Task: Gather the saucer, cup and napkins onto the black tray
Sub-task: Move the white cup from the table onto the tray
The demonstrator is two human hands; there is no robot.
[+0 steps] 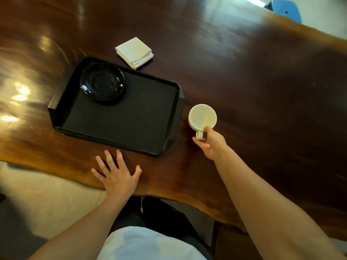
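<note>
A black tray (131, 119) lies on the dark wooden table. A glossy black saucer (102, 81) sits in the tray's far left corner. Just right of the tray stands a white cup (202, 116), empty, with its handle towards me. My right hand (211, 142) pinches that handle between thumb and fingers. A folded stack of white napkins (134, 52) rests on the table beyond the tray's far edge. My left hand (117, 174) lies flat on the table in front of the tray, fingers spread, holding nothing.
The wooden table (253, 81) has a wavy near edge close to my body. A blue stool (285, 9) stands beyond the table's far right edge. Pale floor shows at the lower left.
</note>
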